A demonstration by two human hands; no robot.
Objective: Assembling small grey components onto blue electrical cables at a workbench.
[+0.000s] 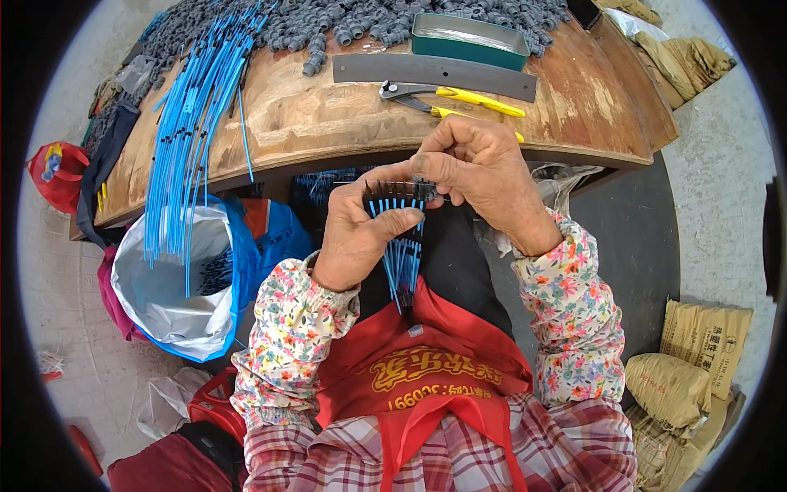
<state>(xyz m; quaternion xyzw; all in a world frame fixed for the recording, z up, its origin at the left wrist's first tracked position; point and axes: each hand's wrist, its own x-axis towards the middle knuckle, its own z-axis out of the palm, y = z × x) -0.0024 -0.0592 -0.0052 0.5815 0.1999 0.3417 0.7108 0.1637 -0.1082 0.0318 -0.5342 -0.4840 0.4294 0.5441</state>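
My left hand (pixel 351 238) is closed round a fan of thin blue rods (pixel 400 258) with black looped ends, its thumb pressed across them. The black ends line up side by side along a thin wire (pixel 344 182), whose tip sticks out to the left. At the right end of that row, my right hand (pixel 496 176) pinches a small dark grey plastic piece (pixel 425 191), partly covered by the fingers. Both hands are over my lap, just in front of the table's edge.
Pincers with yellow handles (pixel 479 100), a curved metal strip (pixel 434 76) and a green tin (pixel 471 43) lie on the wooden table (pixel 311 115). Behind them are heaped grey plastic fittings (pixel 352 29). More blue rods (pixel 193 123) overhang a white-lined blue bag (pixel 164 287) at left.
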